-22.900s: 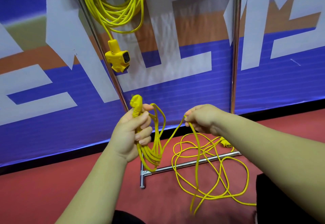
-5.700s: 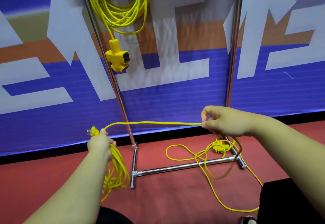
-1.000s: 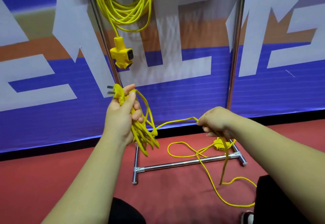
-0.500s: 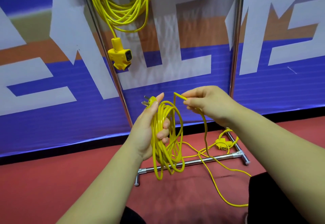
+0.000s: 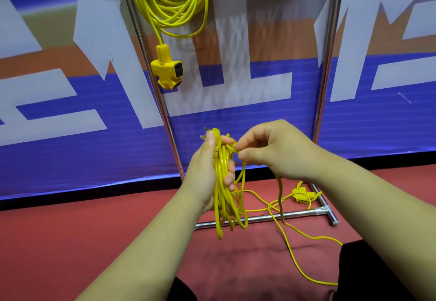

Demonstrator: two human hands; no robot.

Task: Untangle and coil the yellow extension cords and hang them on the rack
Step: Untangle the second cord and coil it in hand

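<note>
Low in front of the rack (image 5: 326,64), the left hand (image 5: 207,171) grips a bundle of yellow cord loops (image 5: 223,197), fingers curled round them. The plug (image 5: 211,134) pokes up beside the thumb with its prongs pointing left. The right hand (image 5: 271,149) sits close against the left, and its thumb and forefinger pinch a strand at the top of the bundle. From under the right hand the loose cord (image 5: 280,197) drops to the red floor (image 5: 70,241), crosses the rack's base bar (image 5: 264,218) and trails off to the right. A floor socket block (image 5: 300,197), also yellow, lies just behind the right end of that bar. Up on the rack a second cord (image 5: 173,18) hangs coiled near the left upright, and a hanging socket block (image 5: 166,69) dangles below it. Behind everything stands a blue, white and orange banner (image 5: 59,149).
</note>
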